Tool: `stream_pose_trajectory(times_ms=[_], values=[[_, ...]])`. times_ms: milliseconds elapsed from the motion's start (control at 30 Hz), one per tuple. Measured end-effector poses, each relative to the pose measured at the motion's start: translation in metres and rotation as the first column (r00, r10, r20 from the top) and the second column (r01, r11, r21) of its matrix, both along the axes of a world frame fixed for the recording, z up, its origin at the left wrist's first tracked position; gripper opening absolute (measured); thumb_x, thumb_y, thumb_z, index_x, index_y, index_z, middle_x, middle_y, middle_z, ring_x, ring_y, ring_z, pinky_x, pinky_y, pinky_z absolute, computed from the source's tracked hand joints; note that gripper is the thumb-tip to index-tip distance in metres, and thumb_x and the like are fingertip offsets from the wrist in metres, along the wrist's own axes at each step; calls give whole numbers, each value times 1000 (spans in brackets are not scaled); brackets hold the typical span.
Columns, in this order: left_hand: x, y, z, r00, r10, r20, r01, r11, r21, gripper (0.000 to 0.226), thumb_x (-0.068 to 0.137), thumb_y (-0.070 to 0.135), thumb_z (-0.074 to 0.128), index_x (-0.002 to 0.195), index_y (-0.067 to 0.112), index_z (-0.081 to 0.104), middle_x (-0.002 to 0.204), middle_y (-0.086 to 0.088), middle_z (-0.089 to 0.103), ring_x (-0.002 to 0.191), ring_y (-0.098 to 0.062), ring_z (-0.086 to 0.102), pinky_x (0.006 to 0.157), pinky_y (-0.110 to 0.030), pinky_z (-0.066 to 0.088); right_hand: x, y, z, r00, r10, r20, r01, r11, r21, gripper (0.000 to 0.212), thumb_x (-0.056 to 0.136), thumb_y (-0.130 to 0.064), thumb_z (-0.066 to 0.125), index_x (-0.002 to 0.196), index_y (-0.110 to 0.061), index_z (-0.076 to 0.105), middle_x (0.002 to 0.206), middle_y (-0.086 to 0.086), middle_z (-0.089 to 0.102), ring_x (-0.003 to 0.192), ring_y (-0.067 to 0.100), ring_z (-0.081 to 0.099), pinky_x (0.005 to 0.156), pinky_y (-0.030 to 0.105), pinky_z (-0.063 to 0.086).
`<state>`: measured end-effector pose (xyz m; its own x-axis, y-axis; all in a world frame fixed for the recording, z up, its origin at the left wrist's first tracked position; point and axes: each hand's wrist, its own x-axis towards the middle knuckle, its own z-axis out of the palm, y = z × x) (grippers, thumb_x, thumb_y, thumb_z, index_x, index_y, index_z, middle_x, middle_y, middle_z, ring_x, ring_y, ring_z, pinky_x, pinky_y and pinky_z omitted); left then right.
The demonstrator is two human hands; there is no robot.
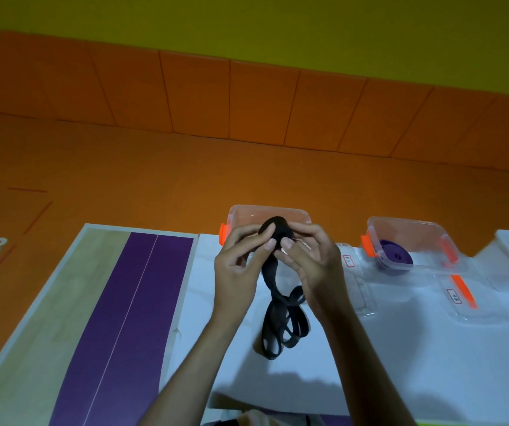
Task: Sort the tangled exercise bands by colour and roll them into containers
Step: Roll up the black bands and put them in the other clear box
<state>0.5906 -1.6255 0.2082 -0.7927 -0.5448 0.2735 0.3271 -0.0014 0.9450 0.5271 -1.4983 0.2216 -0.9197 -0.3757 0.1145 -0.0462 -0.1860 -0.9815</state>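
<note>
On the near tabletop [400, 364], draw the slack loops of the black band [269, 273] up evenly, untwisted. Just above, pinched between curled fingers of left hand [240, 262] and right hand [311, 259], wind its roll tight. Farther, lower it over the near rim of the clear container [247, 212]; open room right, short of the purple-band container [431, 232].

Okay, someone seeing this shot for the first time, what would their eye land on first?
Dead centre, the left hand and right hand pinch a half-rolled black band, its loose loops trailing onto the white table. Just behind sits a clear container with orange clips, and to the right a second container holds a rolled purple band. The broad purple stripe on the board at left stands out.
</note>
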Motion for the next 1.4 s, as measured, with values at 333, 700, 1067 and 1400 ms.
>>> stream_pose_trajectory(times_ms=[333, 700, 1067, 1400], values=[[0, -1, 12, 1000, 0, -1, 0, 1000, -19, 16, 95, 11, 74, 109, 18, 74, 110, 2, 76, 113, -23, 70, 99, -39, 55, -8, 2, 15, 990, -68, -122, 70, 997, 16, 24, 89, -12, 80, 108, -24, 72, 111, 5, 73, 101, 22, 74, 78, 32, 63], [1, -7, 19, 999, -37, -9, 37, 999, -8, 22, 91, 6, 77, 112, 14, 74, 109, 2, 77, 111, -18, 71, 95, -28, 55, -13, 10, 7, 975, -70, -211, 100, 986, 133, 18, 85, -20, 83, 89, -12, 67, 107, 5, 77, 103, 25, 75, 86, 54, 62], [5, -8, 9, 997, 40, 61, -31, 991, -134, 28, 91, 12, 78, 118, 20, 79, 115, 10, 74, 119, -18, 66, 102, -38, 54, -4, 6, 6, 995, -7, -101, 23, 988, 155, 28, 79, -25, 82, 96, -7, 70, 104, 2, 79, 102, 18, 76, 91, 35, 61], [8, -10, 8, 997, -35, 68, 32, 999, 44, 27, 78, 7, 87, 103, 12, 81, 110, 1, 78, 109, -15, 73, 91, -24, 57, -3, 4, 1, 986, -56, -159, 69, 995, 78, 15, 86, -11, 82, 96, -17, 72, 104, 1, 77, 103, 20, 73, 87, 26, 56]])
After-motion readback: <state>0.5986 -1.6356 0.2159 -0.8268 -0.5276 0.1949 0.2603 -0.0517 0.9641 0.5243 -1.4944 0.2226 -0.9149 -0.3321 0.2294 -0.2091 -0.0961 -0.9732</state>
